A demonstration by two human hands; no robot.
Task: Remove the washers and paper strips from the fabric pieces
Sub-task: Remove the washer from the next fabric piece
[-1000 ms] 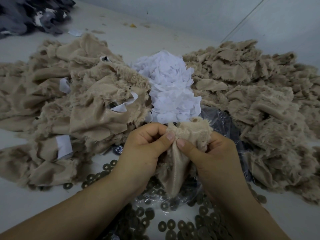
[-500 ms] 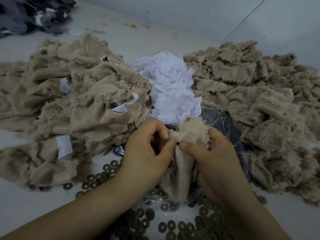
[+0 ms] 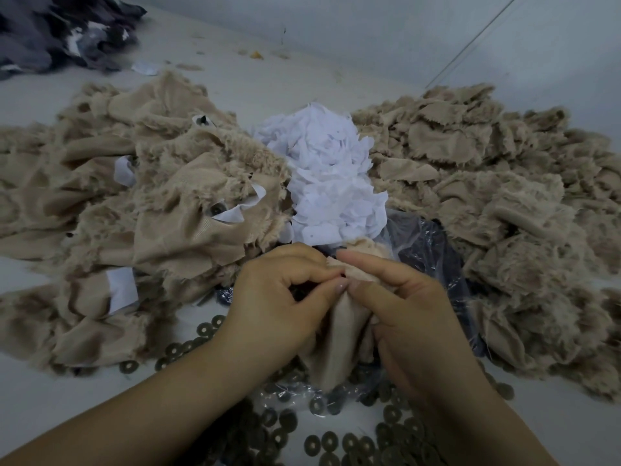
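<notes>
Change: since half a second ago we've closed both hands together over the top of the fabric piece [image 3: 339, 334]; the small dark fastener that showed at its top edge is now hidden under our fingertips.
Left hand [image 3: 282, 307]: fingers curled, thumb and forefinger pinching the fabric's top edge.
Right hand [image 3: 400, 307]: thumb and forefinger pinching the same edge, thumbs touching; remaining fingers wrapped behind the piece.
Fabric piece: held up over the near-middle of the tabletop [image 3: 40, 401], lower end hanging onto the plastic bag [image 3: 426, 243].
Washer on this piece: can't tell where it sits, covered by our hands.
Risk 1: washer pops free and drops among the loose washers [image 3: 329, 442] or rolls off the near edge; cause, a hard pull with nothing cupped below.
Risk 2: plush tears; cause, pulling both pinches apart instead of working the fastener out.
Risk 3: cleared piece lands on the unsorted left pile [image 3: 168, 210], which still shows paper strips, instead of the right pile [image 3: 497, 183].
Paper heap [image 3: 332, 183]: just beyond our hands, easy to knock.
</notes>
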